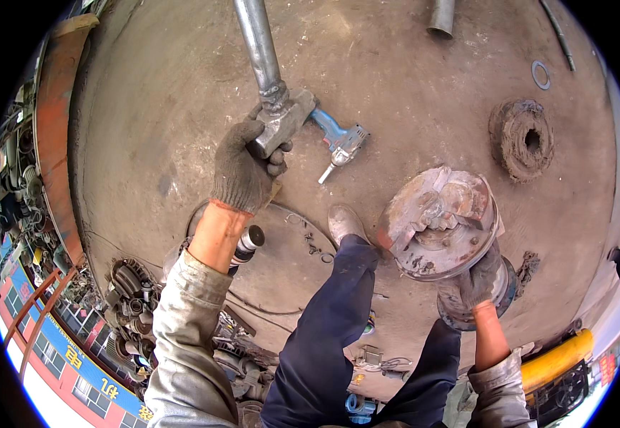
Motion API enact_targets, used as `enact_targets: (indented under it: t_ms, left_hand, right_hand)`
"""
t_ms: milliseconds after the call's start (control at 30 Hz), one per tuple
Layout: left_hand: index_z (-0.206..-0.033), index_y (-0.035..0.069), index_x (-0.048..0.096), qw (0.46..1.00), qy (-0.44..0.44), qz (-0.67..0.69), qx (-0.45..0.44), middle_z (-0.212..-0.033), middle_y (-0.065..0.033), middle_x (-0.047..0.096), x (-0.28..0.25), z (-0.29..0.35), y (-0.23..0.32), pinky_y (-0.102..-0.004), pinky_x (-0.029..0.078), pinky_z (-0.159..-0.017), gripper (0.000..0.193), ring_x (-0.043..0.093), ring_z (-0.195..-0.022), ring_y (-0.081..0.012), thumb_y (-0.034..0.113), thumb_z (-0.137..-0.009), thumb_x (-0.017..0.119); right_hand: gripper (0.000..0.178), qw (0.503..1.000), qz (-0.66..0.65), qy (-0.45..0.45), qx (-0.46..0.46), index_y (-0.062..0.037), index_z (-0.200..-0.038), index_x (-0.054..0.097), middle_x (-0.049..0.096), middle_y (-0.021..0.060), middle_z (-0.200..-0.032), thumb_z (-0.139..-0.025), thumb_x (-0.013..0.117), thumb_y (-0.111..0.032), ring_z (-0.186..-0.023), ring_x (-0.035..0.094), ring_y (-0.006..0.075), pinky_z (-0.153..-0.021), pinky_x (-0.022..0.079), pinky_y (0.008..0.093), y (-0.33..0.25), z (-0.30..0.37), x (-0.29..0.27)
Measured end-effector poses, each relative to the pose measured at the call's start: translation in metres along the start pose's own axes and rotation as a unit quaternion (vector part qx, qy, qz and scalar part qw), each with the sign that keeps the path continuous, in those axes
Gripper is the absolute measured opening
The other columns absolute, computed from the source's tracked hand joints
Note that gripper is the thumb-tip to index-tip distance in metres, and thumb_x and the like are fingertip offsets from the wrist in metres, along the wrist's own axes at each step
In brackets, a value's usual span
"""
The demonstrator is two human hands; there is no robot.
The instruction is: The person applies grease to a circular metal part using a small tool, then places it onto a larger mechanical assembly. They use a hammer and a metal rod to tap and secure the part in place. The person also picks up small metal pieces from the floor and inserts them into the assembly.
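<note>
Left hand (244, 165) fingers wrap the sledgehammer (281, 121) head; right hand (478, 284) fingers grip the rusty wheel hub (440, 222) from beneath.

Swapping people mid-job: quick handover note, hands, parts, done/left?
Left hand, gloved, grips the head of a long steel hammer, handle pointing away. Right hand, gloved, holds a rusty flanged hub upright on the concrete floor. A blue power wrench lies just beyond the hammer head; a rusty ring part and a washer lie farther right. Hub looks greasy and still assembled; I cannot tell what has been done.
</note>
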State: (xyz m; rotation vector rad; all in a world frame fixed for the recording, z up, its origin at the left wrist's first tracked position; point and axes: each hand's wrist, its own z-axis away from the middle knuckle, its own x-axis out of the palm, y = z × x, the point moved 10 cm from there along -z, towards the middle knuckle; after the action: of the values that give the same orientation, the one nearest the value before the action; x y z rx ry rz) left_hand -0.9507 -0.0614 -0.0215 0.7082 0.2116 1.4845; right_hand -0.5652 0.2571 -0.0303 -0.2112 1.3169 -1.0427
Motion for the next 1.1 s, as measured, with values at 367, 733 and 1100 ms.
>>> enact_targets:
  t_ms: [367,733,1100]
  left_hand:
    - [-0.141,0.008,0.066,0.879,-0.150,-0.379,-0.247,-0.097,-0.0067,0.072,0.080,0.250,-0.135,-0.0263,0.052,-0.062,0.051,0.061,-0.068,-0.0109,0.019,-0.092,0.069]
    - [-0.120,0.007,0.074,0.914,-0.094,-0.341,-0.201,-0.090,-0.0037,0.072,0.033,0.151,-0.289,-0.0246,0.054,-0.071,0.043,0.066,-0.077,-0.0099,0.044,-0.105,0.058]
    - [-0.155,0.012,0.042,0.680,0.264,-0.684,-0.013,-0.156,-0.0212,0.050,-0.228,0.046,-0.307,-0.0452,0.044,-0.114,0.069,0.045,-0.146,-0.0375,0.029,-0.093,0.067]
  right_hand:
    - [0.045,0.887,0.284,-0.105,-0.348,-0.0101,-0.132,0.060,0.059,0.0165,-0.127,-0.090,0.069,-0.019,-0.124,0.058,0.0324,-0.109,0.044,0.0490,-0.291,0.055,-0.117]
    - [0.012,0.860,0.321,-0.396,-0.012,-0.0112,-0.083,0.061,0.067,0.0115,-0.071,-0.077,0.069,-0.017,-0.066,0.068,0.0351,-0.063,0.050,0.0488,-0.072,0.198,-0.107]
    - [0.035,0.751,0.286,-0.522,0.286,-0.0122,-0.102,0.067,0.074,0.0217,-0.083,-0.083,0.073,-0.041,-0.082,0.071,0.0471,-0.071,0.055,0.0588,0.050,0.339,-0.080]
